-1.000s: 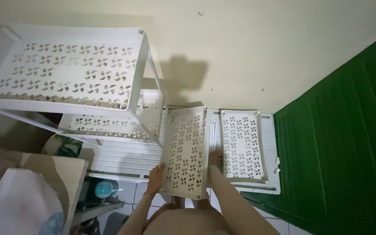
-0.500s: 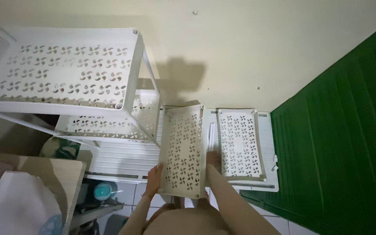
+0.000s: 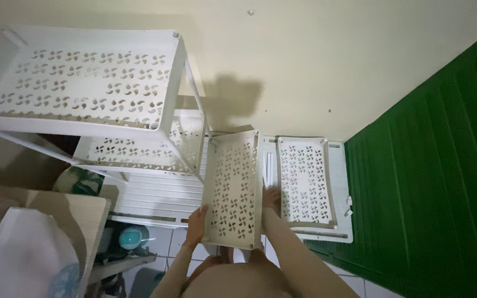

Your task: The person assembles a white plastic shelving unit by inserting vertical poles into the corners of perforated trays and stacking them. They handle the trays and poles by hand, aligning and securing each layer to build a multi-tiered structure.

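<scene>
Both hands' grips clasp the perforated white shelf tray (image 3: 232, 189) at lower centre: left hand (image 3: 197, 219), right hand (image 3: 272, 197).

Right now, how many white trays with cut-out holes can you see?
4: top of the rack, the tier below, one held in both hands, one on the floor. Others may be hidden.

Tiled floor carrying white plastic panels and a rack

A pale tiled floor (image 3: 354, 287) is bearing a white slatted panel (image 3: 155, 198) lying flat against the far wall. A perforated white tray (image 3: 306, 182) is resting directly on it at the right, and a white shelf rack (image 3: 84, 83) is standing at the left.
</scene>
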